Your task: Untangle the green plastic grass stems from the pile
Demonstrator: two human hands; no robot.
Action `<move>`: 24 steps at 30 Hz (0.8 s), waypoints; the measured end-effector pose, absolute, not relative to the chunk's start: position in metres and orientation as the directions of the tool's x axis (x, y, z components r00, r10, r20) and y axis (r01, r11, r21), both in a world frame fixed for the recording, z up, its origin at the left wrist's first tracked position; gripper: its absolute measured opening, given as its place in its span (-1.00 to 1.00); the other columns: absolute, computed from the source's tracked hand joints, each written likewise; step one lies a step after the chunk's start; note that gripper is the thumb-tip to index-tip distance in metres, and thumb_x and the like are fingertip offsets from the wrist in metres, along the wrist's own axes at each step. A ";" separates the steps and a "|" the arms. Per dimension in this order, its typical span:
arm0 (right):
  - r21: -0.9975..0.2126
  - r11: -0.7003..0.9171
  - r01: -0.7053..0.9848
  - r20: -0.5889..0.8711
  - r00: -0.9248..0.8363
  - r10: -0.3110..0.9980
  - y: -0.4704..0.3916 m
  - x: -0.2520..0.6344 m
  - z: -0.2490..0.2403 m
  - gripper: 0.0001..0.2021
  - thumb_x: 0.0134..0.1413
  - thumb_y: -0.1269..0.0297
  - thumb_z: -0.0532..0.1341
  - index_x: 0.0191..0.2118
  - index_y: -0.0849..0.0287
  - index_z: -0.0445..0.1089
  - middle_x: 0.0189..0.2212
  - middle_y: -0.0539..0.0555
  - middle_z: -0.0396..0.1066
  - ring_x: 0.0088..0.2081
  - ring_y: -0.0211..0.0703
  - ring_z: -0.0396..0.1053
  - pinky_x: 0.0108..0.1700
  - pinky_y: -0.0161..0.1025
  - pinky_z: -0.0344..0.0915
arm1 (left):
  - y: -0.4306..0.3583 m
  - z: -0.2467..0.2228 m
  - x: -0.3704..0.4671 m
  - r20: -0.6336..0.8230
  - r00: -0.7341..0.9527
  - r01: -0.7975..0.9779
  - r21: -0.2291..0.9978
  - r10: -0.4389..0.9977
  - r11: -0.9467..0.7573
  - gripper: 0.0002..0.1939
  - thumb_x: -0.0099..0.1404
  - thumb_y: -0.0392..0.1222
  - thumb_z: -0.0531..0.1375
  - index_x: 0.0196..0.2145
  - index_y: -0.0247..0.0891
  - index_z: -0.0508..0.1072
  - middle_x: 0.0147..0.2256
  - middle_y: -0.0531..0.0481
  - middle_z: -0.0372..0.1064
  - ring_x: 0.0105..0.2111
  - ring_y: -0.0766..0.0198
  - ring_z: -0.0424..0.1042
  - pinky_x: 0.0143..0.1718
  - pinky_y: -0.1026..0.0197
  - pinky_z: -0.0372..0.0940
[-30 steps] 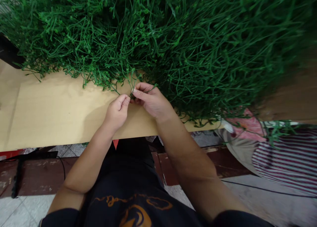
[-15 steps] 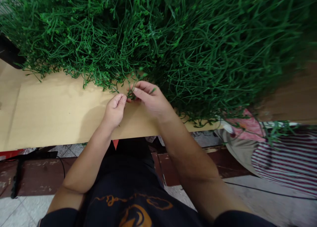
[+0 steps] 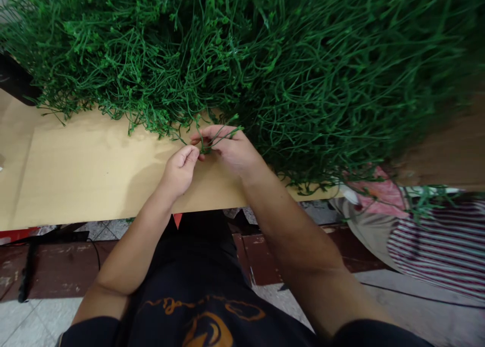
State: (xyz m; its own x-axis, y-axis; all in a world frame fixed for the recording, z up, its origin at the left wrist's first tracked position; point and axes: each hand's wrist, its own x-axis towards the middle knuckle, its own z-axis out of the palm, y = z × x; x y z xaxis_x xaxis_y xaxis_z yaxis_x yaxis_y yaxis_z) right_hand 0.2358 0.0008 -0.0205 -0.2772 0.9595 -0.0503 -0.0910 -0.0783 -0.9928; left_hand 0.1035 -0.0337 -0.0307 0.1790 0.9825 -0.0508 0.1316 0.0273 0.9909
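Your left hand [image 3: 179, 171] has its grip clamped on the green sprig [image 3: 205, 148], just near of the heap [image 3: 151, 64], over the tabletop [image 3: 76, 172]. Your right hand [image 3: 235, 152] curls around the stems; whether its grip is closed, I can't tell. Work them gently, without tugging.

Sprig [image 3: 206, 148] between the hands [image 3: 179, 170] over the table [image 3: 83, 170], stem pile [image 3: 227, 49] beyond, another person [image 3: 439, 251] to the right

Dark shirt [image 3: 189, 266]: orange cursive lettering [image 3: 168, 306] is printed across the front; the word cannot be read with certainty.
Emblem [image 3: 222, 332]: an orange rounded mark is shown below the lettering, partly cut off.
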 end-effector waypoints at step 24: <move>-0.471 0.474 0.744 0.428 -0.277 0.860 0.050 0.243 -0.033 -0.84 -0.21 0.43 0.05 -0.67 0.18 0.04 -0.64 0.05 0.10 -0.46 -0.24 0.07 -0.31 -0.25 0.07 | -0.049 -0.028 0.102 0.074 0.447 0.195 0.965 0.891 -0.178 -0.74 0.31 -0.17 -0.02 -0.53 -0.25 0.23 -0.56 0.10 0.14 -0.52 0.40 0.15 -0.40 0.30 0.13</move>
